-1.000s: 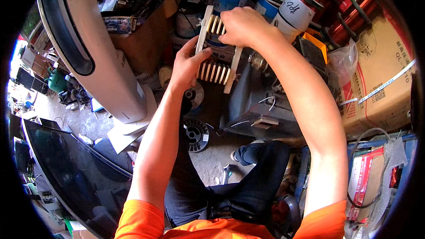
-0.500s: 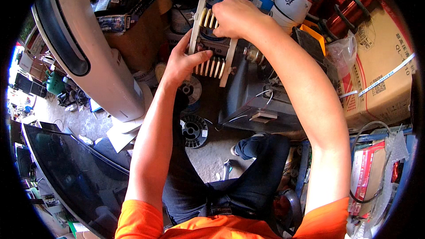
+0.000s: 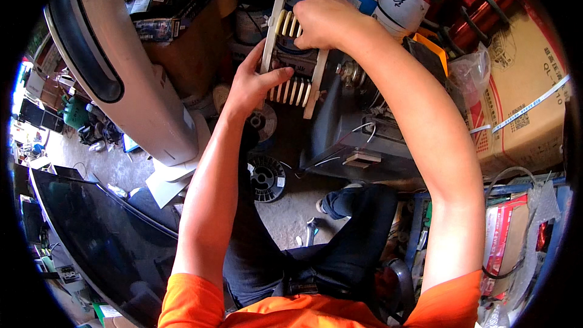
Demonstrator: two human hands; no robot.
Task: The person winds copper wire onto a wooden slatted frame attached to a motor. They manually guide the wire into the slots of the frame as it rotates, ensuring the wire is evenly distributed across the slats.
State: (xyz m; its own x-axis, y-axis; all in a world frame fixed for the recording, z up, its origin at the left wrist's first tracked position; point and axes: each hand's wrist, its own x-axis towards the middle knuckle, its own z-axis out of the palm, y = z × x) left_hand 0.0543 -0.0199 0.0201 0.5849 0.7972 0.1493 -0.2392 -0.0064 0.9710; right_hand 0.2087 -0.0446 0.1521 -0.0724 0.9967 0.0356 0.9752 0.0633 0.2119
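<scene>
Both hands on a cream ribbed coil former [image 3: 316, 79], upper centre of the frame
Left hand [image 3: 251, 87] grips its left side bar, thumb stretched inward; right hand [image 3: 328, 21] curls over its upper right end, fingertips partly hidden; copper-wire spool [image 3: 484, 16] at upper right.

- Shirt [image 3: 297, 305]: bright orange, short-sleeved; body visible at the near edge.
- Left sleeve [image 3: 193, 297]: orange, loose, hemmed above the elbow.
- Right sleeve [image 3: 446, 300]: same colour and cut.
- Left forearm [image 3: 209, 194] and right forearm [image 3: 413, 109]: bare to the wrist.
- Left hand [image 3: 252, 85] and right hand [image 3: 328, 21]: bare.
- Trousers [image 3: 355, 237]: dark blue, almost black in shade.
- Waistband [image 3: 297, 288]: dark; fastening unclear.
</scene>
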